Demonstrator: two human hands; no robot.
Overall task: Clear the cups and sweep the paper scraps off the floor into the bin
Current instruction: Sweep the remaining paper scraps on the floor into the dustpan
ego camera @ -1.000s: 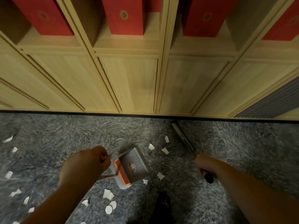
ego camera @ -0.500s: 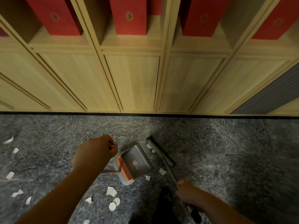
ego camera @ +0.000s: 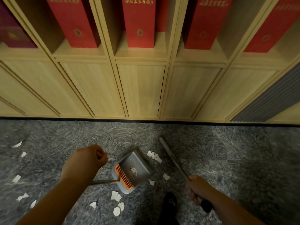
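Note:
A grey dustpan (ego camera: 138,166) with an orange comb edge sits on the speckled grey carpet (ego camera: 227,159), a scrap or two inside it. My left hand (ego camera: 87,159) grips the top of its long metal handle (ego camera: 103,182). My right hand (ego camera: 197,187) grips the broom handle (ego camera: 173,159), which slants up and left to the right of the pan; the broom head is not clearly visible. White paper scraps (ego camera: 154,155) lie between pan and broom. More paper scraps (ego camera: 117,202) lie below the pan.
Further scraps (ego camera: 17,177) dot the carpet at the left. A wooden cabinet wall (ego camera: 141,90) with red boxes (ego camera: 138,21) on its shelves closes off the far side. A grey louvred panel (ego camera: 267,101) is at the right. My dark shoe (ego camera: 169,203) stands below the pan.
The broom swung from beside the pan back out to the right, and my right hand rose with it. The dustpan and my left hand stayed about where they were.

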